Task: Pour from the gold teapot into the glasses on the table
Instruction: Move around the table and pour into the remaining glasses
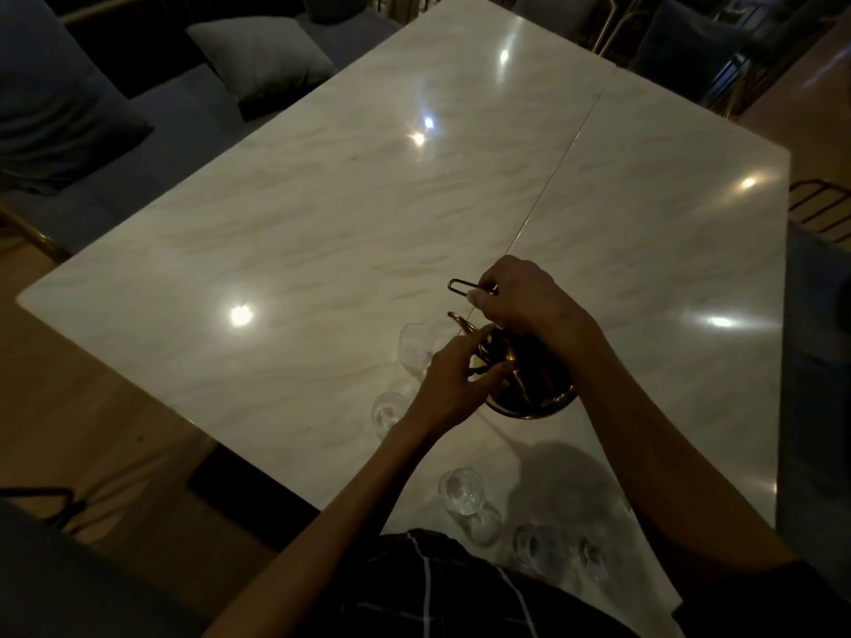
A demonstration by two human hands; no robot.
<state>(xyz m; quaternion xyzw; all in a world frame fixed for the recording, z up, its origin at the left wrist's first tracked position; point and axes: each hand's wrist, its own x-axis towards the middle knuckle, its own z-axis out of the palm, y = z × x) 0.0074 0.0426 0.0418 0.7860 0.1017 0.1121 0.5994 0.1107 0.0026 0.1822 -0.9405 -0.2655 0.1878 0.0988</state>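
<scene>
Right hand [515, 294] grips the gold teapot [529, 379] handle, left hand [453, 377] fingers steady its body; tilt slowly, spout over nearest glass [416, 345].

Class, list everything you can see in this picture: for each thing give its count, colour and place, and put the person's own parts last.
gold teapot: one, gold, tilted over the near table.
glasses: at least four, clear; one by the spout, one beside the left wrist, one near the table edge, one more, blurred, at the bottom.
table: one, pale marble, central seam.
cushions: grey-blue, on seating beyond the table.
right hand: one, grips the teapot's handle.
left hand: one, fingers touching the teapot's body.
</scene>
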